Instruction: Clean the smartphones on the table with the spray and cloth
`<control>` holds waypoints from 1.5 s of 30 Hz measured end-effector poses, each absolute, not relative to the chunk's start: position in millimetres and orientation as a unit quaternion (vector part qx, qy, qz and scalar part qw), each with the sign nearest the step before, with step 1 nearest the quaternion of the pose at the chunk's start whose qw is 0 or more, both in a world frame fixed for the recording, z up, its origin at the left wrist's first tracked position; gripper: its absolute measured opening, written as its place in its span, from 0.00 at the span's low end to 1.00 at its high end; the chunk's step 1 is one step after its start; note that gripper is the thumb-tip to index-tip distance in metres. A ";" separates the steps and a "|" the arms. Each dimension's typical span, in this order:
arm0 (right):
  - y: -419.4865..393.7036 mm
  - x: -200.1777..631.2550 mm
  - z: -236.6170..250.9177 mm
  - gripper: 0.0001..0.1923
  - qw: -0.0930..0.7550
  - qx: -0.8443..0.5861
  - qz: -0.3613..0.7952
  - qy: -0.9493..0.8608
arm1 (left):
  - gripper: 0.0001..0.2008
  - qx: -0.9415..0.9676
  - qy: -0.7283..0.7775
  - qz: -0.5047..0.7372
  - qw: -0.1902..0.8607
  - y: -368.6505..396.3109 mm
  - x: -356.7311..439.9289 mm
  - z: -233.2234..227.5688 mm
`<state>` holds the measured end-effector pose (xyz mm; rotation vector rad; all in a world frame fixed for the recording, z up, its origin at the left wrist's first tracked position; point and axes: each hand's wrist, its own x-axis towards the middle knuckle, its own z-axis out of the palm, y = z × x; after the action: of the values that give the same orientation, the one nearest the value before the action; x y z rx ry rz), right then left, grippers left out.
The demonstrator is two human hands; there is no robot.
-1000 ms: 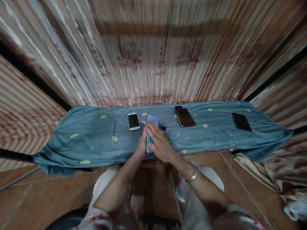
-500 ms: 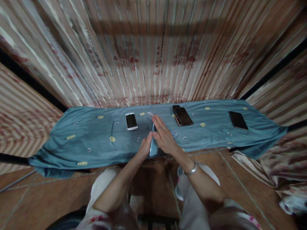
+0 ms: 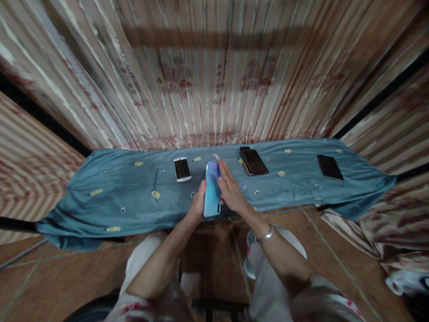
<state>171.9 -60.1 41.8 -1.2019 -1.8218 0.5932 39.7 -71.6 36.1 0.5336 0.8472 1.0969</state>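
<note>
A blue smartphone (image 3: pixel 212 190) is held above the cloth, its shiny back facing me and its dark camera strip at the lower right. My left hand (image 3: pixel 198 202) is closed on its left edge, thumb along the side. At the right edge, my right hand (image 3: pixel 230 188) has its fingers pressed together and pointing away, its thumb touching the phone. A thin white piece (image 3: pixel 216 157), perhaps tissue, pokes out past the right fingertips; most of it is hidden. To the left lies a white smartphone (image 3: pixel 182 169), dark screen up.
Blue patterned cloth (image 3: pixel 134 197) covers the long low surface. Two stacked dark phones (image 3: pixel 256 162) lie to the right, with another dark phone (image 3: pixel 330 167) farther right. A crumpled clear item (image 3: pixel 241 185) rests beside my right hand. Striped curtains (image 3: pixel 208 89) hang behind.
The blue smartphone has turned from edge-on to showing its broad back. My right hand has shifted slightly right, and the white piece has moved along with its fingertips.
</note>
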 end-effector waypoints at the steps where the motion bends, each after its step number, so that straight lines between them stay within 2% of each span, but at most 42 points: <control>1: -60.0 171.3 41.5 0.34 0.424 -0.482 0.235 -0.729 | 0.23 0.233 0.394 0.490 0.742 -72.2 40.7 40.4; 9: -64.6 163.9 38.5 0.33 0.435 -0.462 0.241 -0.735 | 0.26 0.196 0.384 0.513 0.742 -69.5 40.2 57.8; 15: -72.4 161.4 39.7 0.36 0.406 -0.448 0.254 -0.755 | 0.29 0.196 0.386 0.543 0.720 -64.8 33.8 60.6; 30: -79.6 165.1 33.4 0.25 0.388 -0.430 0.271 -0.769 | 0.27 0.179 0.396 0.580 0.689 -54.9 28.7 52.0; 37: -80.3 169.9 22.8 0.29 0.405 -0.425 0.275 -0.762 | 0.27 0.164 0.389 0.601 0.679 -49.1 23.4 49.7; 45: -83.2 166.3 21.3 0.20 0.397 -0.450 0.231 -0.766 | 0.29 0.139 0.407 0.594 0.680 -46.9 24.1 50.8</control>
<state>166.3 -83.2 21.3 -1.1409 -1.9397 0.5840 24.1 -46.9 50.8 0.3132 0.9127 1.3335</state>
